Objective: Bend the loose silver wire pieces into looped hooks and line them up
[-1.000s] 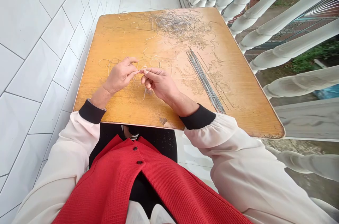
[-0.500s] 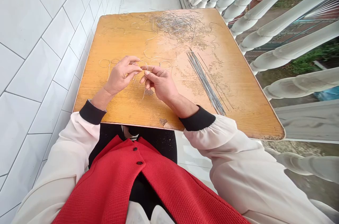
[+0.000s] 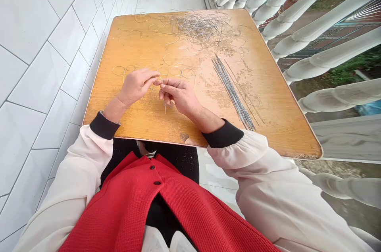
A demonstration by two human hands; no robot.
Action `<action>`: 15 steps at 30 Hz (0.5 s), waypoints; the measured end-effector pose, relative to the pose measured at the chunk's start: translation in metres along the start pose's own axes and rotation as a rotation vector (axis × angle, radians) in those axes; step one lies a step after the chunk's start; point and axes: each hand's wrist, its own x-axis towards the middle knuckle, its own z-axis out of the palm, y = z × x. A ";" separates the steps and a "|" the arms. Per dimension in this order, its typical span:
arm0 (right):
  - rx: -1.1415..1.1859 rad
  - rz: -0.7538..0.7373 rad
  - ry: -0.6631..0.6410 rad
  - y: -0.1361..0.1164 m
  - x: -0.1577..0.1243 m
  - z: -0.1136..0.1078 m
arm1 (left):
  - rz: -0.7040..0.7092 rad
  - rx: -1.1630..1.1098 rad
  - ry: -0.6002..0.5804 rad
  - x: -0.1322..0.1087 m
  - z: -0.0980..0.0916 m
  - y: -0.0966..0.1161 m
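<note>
Over the near part of the wooden table, both hands meet around a thin piece of wire. My left hand is closed, thumb and fingertips pinched at the wire's upper part. My right hand also pinches it, index finger stretched toward the left fingertips. One end of the wire hangs down below the fingers, and its exact bend between them is partly hidden. Just beyond the hands lie several wire loops with thin tails.
Right of my hands lies a bundle of straight grey wires, with a few loose strands beside it. A tangled heap of wire covers the far part of the table. A white tiled wall stands left; white balusters line the right.
The left hand has turned slightly and its fingers have come down closer to the right fingertips. The wire's hanging end has shifted a little to the right. The view has moved slightly.
</note>
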 end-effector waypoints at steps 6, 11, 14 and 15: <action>-0.264 -0.100 0.125 0.005 0.000 0.000 | 0.062 0.186 -0.066 0.000 0.001 -0.001; -0.553 -0.247 0.231 0.011 0.005 -0.003 | 0.078 0.203 -0.123 -0.002 0.010 -0.005; -0.658 -0.297 0.275 0.014 0.007 -0.004 | 0.093 0.262 -0.116 -0.003 0.013 -0.004; -0.683 -0.299 0.284 0.014 0.007 -0.004 | 0.089 0.296 -0.122 -0.003 0.014 -0.002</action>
